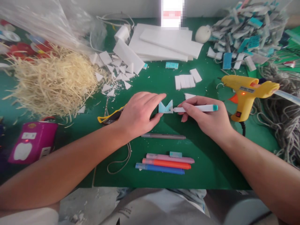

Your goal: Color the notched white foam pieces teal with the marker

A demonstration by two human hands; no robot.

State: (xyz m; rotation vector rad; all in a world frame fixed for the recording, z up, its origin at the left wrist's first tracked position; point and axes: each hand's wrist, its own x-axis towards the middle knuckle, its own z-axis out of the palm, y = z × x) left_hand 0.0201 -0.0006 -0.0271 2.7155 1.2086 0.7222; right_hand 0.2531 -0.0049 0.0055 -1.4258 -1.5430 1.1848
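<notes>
1. While the notched piece (165,109) is kept flat at ctr of frame, its left side is pinched btwn thumb & fingers of the left hand (140,114), which is curled partway.
2. The teal-ended marker (201,108) is gripped in the right hand (207,116), w/ fingers closed round the barrel; its tip is set at the piece's right edge.
3. Teal colour is seen on part of the piece, & a V-notch is cut in its top.
4. Below ctr, a grey pen (164,136) is laid crosswise; under it, pink (159,156), orange (166,162) & blue pens (161,168) are grouped, w/ a small teal block (175,154) by the pink one.
5. A yellow-edged cutter (112,116) is partly hidden by the left hand.
6. At right of frame, a yellow glue gun (246,90) is placed near grey cord (286,112).
7. At upper left, straw (56,78) is heaped; at upper ctr, white sheets (164,43) are stacked on the green surface (150,78).
</notes>
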